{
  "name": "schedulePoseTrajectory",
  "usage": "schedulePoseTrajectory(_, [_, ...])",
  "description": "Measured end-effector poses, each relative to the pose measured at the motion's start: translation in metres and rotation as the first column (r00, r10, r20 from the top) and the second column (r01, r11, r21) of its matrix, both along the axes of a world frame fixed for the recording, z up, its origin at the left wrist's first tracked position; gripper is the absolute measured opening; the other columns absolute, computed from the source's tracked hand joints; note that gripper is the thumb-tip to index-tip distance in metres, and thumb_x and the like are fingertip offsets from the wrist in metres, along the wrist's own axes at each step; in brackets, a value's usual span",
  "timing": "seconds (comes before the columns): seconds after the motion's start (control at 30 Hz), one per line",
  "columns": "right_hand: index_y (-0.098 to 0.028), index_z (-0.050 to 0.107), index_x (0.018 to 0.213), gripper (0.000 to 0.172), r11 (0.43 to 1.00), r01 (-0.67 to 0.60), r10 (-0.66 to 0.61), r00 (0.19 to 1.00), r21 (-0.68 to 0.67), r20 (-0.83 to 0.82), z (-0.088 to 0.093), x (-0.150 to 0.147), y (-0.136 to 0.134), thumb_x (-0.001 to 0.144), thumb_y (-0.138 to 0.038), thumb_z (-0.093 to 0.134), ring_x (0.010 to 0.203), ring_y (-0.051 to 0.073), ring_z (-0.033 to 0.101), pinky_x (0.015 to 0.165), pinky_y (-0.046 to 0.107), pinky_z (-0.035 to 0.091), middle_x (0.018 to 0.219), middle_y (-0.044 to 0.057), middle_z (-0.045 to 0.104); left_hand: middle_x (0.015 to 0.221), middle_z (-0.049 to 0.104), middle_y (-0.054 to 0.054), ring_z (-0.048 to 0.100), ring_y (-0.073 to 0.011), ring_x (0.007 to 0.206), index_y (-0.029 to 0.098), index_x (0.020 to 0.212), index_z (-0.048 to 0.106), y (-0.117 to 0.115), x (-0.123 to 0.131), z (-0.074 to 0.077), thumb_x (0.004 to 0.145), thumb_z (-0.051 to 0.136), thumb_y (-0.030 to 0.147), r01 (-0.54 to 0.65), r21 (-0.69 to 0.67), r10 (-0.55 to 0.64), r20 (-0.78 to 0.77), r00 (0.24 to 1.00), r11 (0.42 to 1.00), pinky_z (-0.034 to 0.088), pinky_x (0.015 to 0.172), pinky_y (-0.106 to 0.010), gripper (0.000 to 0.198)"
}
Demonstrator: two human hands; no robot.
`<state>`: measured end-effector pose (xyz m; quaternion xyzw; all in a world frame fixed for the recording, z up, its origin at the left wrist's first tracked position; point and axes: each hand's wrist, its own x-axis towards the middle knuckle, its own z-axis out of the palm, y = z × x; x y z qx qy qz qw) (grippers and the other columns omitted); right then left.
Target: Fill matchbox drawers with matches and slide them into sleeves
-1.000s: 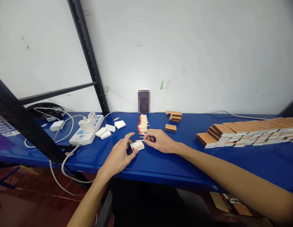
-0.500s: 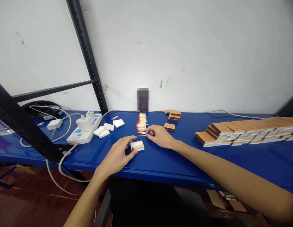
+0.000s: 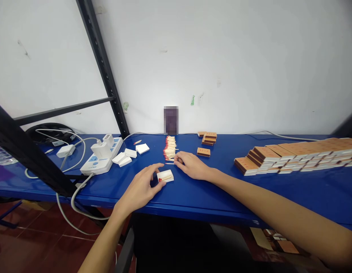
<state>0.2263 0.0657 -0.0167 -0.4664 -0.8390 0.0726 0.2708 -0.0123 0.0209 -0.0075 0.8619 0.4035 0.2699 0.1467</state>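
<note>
A small white matchbox tray [image 3: 169,178] with a few red-tipped matches inside lies on the blue table. My left hand [image 3: 143,186] curves around its left end, thumb at the near edge and fingers at the far side. Just beyond the tray, my right hand [image 3: 191,165] has its fingertips pinched at the right end of a single match [image 3: 169,163], whose head points left. Behind that match spreads a pile of matches [image 3: 170,146], mostly with their red heads to the left.
Several white trays [image 3: 130,153] lie left of the pile, near a power strip [image 3: 103,157] with cables. Brown matchboxes [image 3: 203,152] stand at the back right. A long stack of matchboxes [image 3: 292,156] fills the far right. A black shelf post [image 3: 103,64] rises behind.
My right hand has shifted very slightly left and down, its fingers still at the single match. The left hand and the tray have stayed in place.
</note>
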Motion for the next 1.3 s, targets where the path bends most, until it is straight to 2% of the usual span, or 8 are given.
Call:
schedulePoseTrajectory(0.23, [-0.020, 0.050, 0.087, 0.016, 0.998, -0.027, 0.028, 1.000, -0.048, 0.012, 0.002, 0.000, -0.001, 0.098, -0.023, 0.039, 0.081, 0.017, 0.053, 0.073, 0.030, 0.039, 0.091, 0.005, 0.059, 0.104, 0.061, -0.002, 0.056, -0.0161, 0.082, 0.028, 0.134, 0.047, -0.002, 0.001, 0.003, 0.090, 0.057, 0.033, 0.001, -0.013, -0.001, -0.014, 1.000, 1.000, 0.048, 0.080, -0.031, 0.045])
schedulePoseTrajectory(0.3, [-0.020, 0.049, 0.087, 0.017, 0.997, -0.061, 0.058, 0.997, -0.044, -0.053, 0.003, 0.001, -0.004, 0.099, -0.026, 0.038, 0.078, 0.016, 0.052, 0.071, 0.029, 0.039, 0.087, 0.003, 0.058, 0.102, 0.061, -0.002, 0.056, -0.0159, 0.080, 0.027, 0.135, 0.046, -0.001, 0.001, 0.002, 0.090, 0.057, 0.034, -0.012, -0.010, 0.012, -0.012, 1.000, 1.000, 0.048, 0.079, -0.031, 0.047])
schedulePoseTrajectory(0.47, [-0.020, 0.051, 0.088, 0.019, 0.954, -0.279, 0.268, 0.958, -0.107, -0.106, 0.010, 0.001, -0.012, 0.098, -0.034, 0.042, 0.067, 0.013, 0.045, 0.064, 0.025, 0.035, 0.073, -0.002, 0.050, 0.095, 0.061, -0.001, 0.056, -0.0149, 0.074, 0.024, 0.137, 0.042, 0.002, 0.001, 0.000, 0.090, 0.056, 0.034, -0.063, -0.005, 0.063, -0.004, 0.998, 0.998, 0.047, 0.075, -0.030, 0.051])
schedulePoseTrajectory(0.73, [-0.020, 0.052, 0.089, 0.020, 0.938, -0.317, 0.293, 0.941, -0.138, -0.171, 0.012, -0.011, -0.022, 0.098, -0.036, 0.044, 0.062, 0.012, 0.044, 0.060, 0.024, 0.032, 0.070, -0.003, 0.050, 0.101, 0.062, -0.002, 0.056, -0.0150, 0.076, 0.025, 0.136, 0.043, 0.001, 0.001, 0.001, 0.090, 0.057, 0.036, -0.030, 0.004, 0.030, -0.020, 0.999, 1.000, 0.047, 0.076, -0.030, 0.049])
schedulePoseTrajectory(0.83, [-0.020, 0.052, 0.089, 0.020, 0.955, -0.271, 0.244, 0.949, -0.121, -0.201, 0.011, -0.013, -0.020, 0.098, -0.035, 0.042, 0.061, 0.012, 0.043, 0.062, 0.024, 0.033, 0.068, -0.004, 0.050, 0.102, 0.062, -0.002, 0.056, -0.0150, 0.077, 0.026, 0.137, 0.044, 0.001, 0.001, 0.000, 0.090, 0.057, 0.035, -0.025, 0.006, 0.025, -0.018, 1.000, 1.000, 0.047, 0.077, -0.030, 0.049])
schedulePoseTrajectory(0.93, [-0.020, 0.052, 0.090, 0.018, 0.993, -0.103, 0.089, 0.974, -0.055, -0.208, 0.008, -0.007, -0.011, 0.099, -0.030, 0.039, 0.062, 0.012, 0.044, 0.064, 0.025, 0.033, 0.070, -0.003, 0.051, 0.103, 0.061, -0.002, 0.056, -0.0149, 0.077, 0.027, 0.137, 0.044, 0.001, 0.001, 0.001, 0.090, 0.057, 0.034, -0.027, 0.006, 0.027, -0.019, 0.999, 1.000, 0.047, 0.077, -0.030, 0.049])
schedulePoseTrajectory(1.03, [-0.018, 0.053, 0.090, 0.011, 0.999, 0.027, -0.031, 0.989, -0.025, -0.147, 0.004, 0.001, 0.001, 0.095, -0.024, 0.045, 0.064, 0.013, 0.046, 0.065, 0.025, 0.033, 0.071, -0.002, 0.052, 0.101, 0.061, -0.002, 0.056, -0.0150, 0.077, 0.027, 0.136, 0.045, 0.000, 0.001, 0.001, 0.090, 0.057, 0.034, -0.027, 0.002, 0.027, -0.019, 0.999, 1.000, 0.047, 0.077, -0.030, 0.048])
schedulePoseTrajectory(1.3, [-0.018, 0.055, 0.083, 0.013, 0.998, 0.042, -0.043, 0.999, -0.052, -0.020, -0.001, 0.003, 0.007, 0.093, -0.022, 0.049, 0.067, 0.014, 0.050, 0.064, 0.025, 0.033, 0.071, 0.000, 0.055, 0.104, 0.061, -0.002, 0.056, -0.0151, 0.078, 0.027, 0.134, 0.048, 0.001, 0.000, 0.001, 0.089, 0.058, 0.034, -0.019, 0.004, 0.019, -0.008, 1.000, 1.000, 0.048, 0.077, -0.030, 0.046])
